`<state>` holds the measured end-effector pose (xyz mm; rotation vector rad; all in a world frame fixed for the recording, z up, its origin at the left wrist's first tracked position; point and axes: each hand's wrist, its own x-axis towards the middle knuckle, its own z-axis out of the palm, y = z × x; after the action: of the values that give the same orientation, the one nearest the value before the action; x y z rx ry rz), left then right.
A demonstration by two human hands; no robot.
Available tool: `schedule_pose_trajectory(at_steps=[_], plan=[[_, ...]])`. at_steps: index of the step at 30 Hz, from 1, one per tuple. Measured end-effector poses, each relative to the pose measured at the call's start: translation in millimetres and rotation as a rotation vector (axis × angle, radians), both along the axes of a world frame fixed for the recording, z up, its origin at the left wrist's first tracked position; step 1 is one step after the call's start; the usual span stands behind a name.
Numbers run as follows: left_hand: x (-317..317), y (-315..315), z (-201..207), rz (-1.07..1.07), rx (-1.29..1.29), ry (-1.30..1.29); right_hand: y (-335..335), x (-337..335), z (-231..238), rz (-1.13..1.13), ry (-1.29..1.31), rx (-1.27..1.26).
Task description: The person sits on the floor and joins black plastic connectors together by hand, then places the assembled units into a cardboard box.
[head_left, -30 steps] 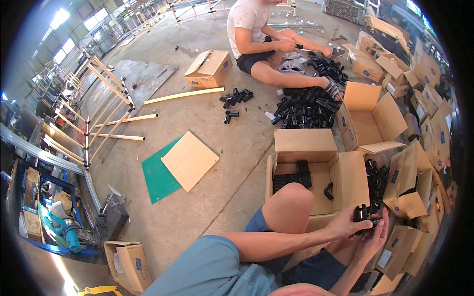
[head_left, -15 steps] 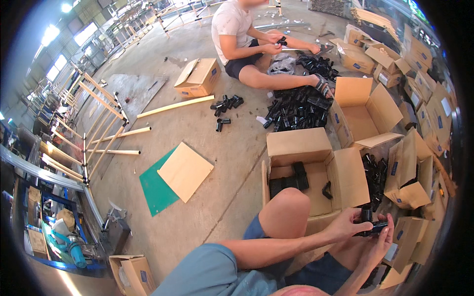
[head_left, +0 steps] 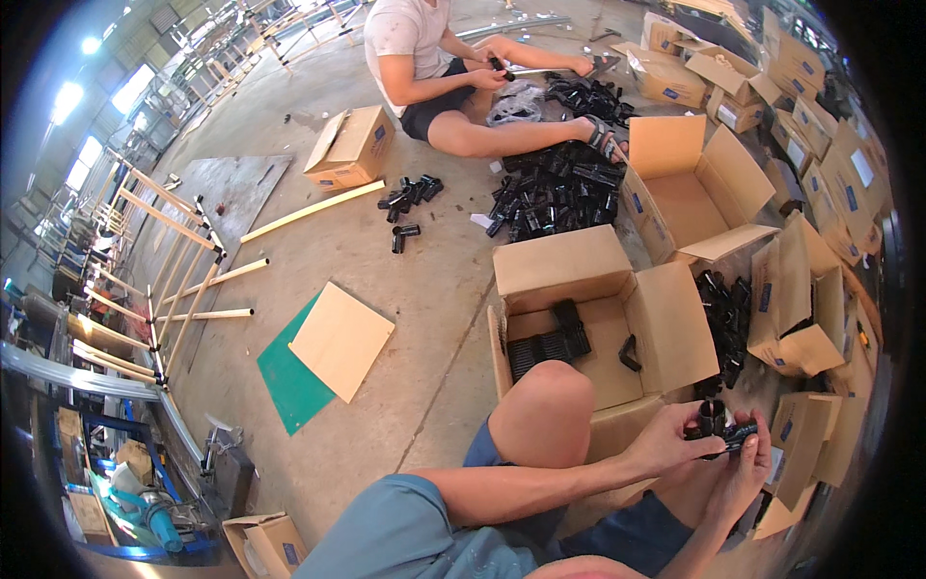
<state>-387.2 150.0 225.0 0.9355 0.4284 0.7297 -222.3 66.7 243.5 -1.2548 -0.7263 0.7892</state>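
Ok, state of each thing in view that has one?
Left hand: closed on black fitting
Right hand: closed on it or another, unclear
Knee box: open, black parts inside
Box beyond: open
Fitting pile: heaped loose
Beige board: flat, overlapping green sheet
Green sheet: partly covered
Long pole: lying down

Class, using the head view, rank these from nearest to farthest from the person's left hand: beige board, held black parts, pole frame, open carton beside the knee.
1. Held black parts: at the left hand itself.
2. Open carton: just ahead, beside the knee.
3. Beige board: on the floor, to the left.
4. Pole frame: farther left.
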Motion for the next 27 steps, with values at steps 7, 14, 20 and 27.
schedule_pose_trajectory(at_steps=[7, 14, 20, 27], plan=[[-4.5, 4.6, 2.6, 0.085, -0.045, -0.103, 9.0, -11.6, -0.6, -0.054, 0.057, 0.029], [10.1, -2.0, 27.9, 0.068, -0.324, -0.031, -0.5, -8.1, 18.4, -0.294, -0.216, -0.221], [-0.6, -0.1, 18.1, 0.070, -0.135, -0.007, 13.2, -26.2, 28.9, -0.204, 0.018, 0.010], [-2.6, -15.8, 26.3, -0.111, -0.128, -0.099, -21.9, -35.3, 45.5, -0.288, -0.011, 0.108]])
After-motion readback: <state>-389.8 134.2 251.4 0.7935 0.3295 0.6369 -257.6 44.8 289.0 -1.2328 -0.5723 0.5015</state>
